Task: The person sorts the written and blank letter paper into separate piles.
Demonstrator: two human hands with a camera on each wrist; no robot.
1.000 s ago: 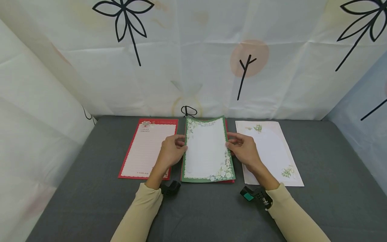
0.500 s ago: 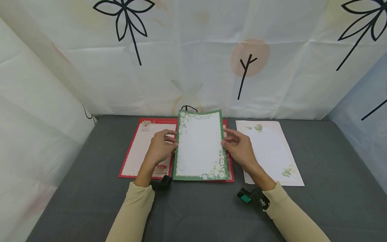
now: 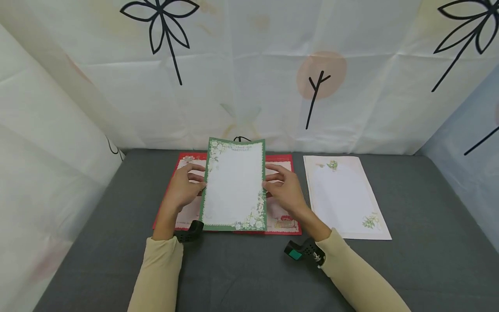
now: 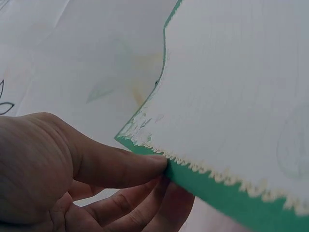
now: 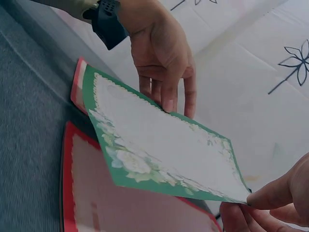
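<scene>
Both hands hold a green-bordered sheet of letter paper (image 3: 234,186) by its long side edges, raised over two red-bordered sheets. White flowers decorate its lower right and upper left corners. My left hand (image 3: 183,184) pinches the left edge; in the left wrist view the thumb (image 4: 120,168) lies on top, with fingers underneath. On the right edge, my right hand (image 3: 286,190) pinches the paper between thumb and fingers. Partly hidden below are the left red-bordered sheet (image 3: 189,215) and the middle red-bordered sheet (image 3: 284,212). The right wrist view shows the green sheet tilted above the red ones.
Pale sheets with green leaf prints (image 3: 347,195) lie flat at the right. A dark grey cloth (image 3: 249,273) covers the table. White patterned fabric (image 3: 265,99) hangs along the back and sides. Each wrist wears a black camera mount (image 3: 189,232).
Both hands have lifted the green-bordered sheet and carried it left from the middle pile to above the left red sheet. More of the middle red-bordered sheet now shows.
</scene>
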